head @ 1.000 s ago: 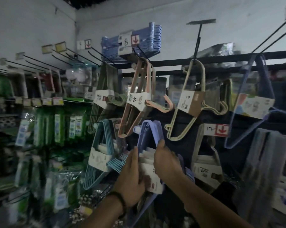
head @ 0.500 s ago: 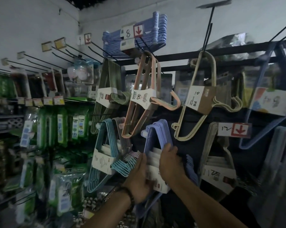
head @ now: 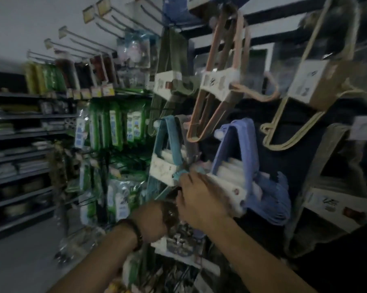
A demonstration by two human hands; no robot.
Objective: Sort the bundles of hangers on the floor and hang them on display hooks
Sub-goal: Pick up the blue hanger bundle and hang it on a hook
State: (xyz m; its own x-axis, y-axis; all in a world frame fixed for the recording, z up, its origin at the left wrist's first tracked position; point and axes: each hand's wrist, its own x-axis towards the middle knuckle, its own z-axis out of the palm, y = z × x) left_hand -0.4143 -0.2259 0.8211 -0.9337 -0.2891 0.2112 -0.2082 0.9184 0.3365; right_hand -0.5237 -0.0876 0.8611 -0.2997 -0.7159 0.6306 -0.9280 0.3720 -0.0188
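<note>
The view is blurred. A lilac bundle of hangers (head: 235,144) with a white label hangs from a display hook at centre. Left of it hangs a teal bundle (head: 167,140). My right hand (head: 199,199) lies with fingers stretched up-left over the lower left corner of the lilac bundle's label, near the teal bundle's hook ends. My left hand (head: 152,220), with a dark wristband, sits just below and left of it, its fingers hidden behind the right hand. Pink (head: 220,66), cream (head: 317,81) and olive (head: 172,60) bundles hang on the row above.
A grey bundle (head: 330,166) hangs at the right. Bare display hooks (head: 83,39) jut out at upper left. Green packets (head: 115,127) hang left of the hangers, and dark shelves (head: 20,144) run along the left aisle. Small packaged goods hang below my hands.
Both hands have slid down and left off the lilac bundle's body, which now hangs on its hook. The view has swung closer and to the left.
</note>
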